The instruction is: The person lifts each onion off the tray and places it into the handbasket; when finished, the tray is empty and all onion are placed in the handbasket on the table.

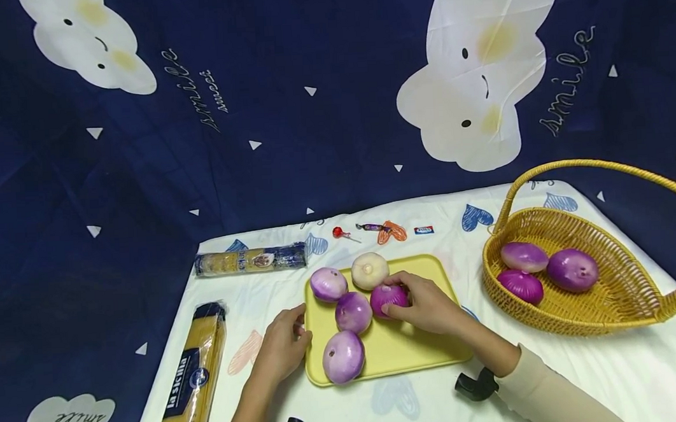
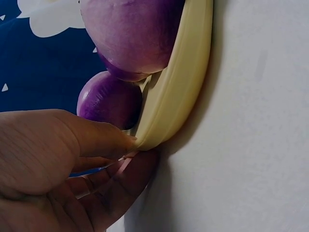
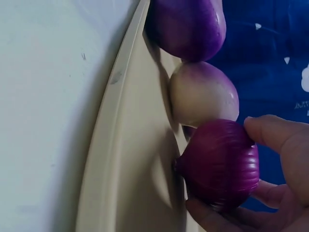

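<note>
My right hand (image 1: 429, 305) grips a glossy red onion (image 1: 387, 299) at the middle of a yellow tray (image 1: 420, 347). In the right wrist view, thumb and fingers lie around that onion (image 3: 222, 162), its pointed end toward the tray. My left hand (image 1: 282, 344) pinches the tray's left edge, the thumb on the rim (image 2: 145, 133) and fingers below it. Also on the tray are round purple-and-white vegetables: one at the back left (image 1: 328, 284), one in the middle (image 1: 353, 312), one at the front (image 1: 344, 357). A whitish round one (image 1: 370, 271) sits behind the onion.
A wicker basket (image 1: 613, 321) at right, with a tall handle, holds a red onion (image 1: 521, 287) and two purple vegetables (image 1: 573, 270). Spaghetti packs lie at the back left (image 1: 251, 259) and left (image 1: 189, 378). Behind the tray are a red lollipop (image 1: 338, 232) and wrapped sweet (image 1: 373, 227).
</note>
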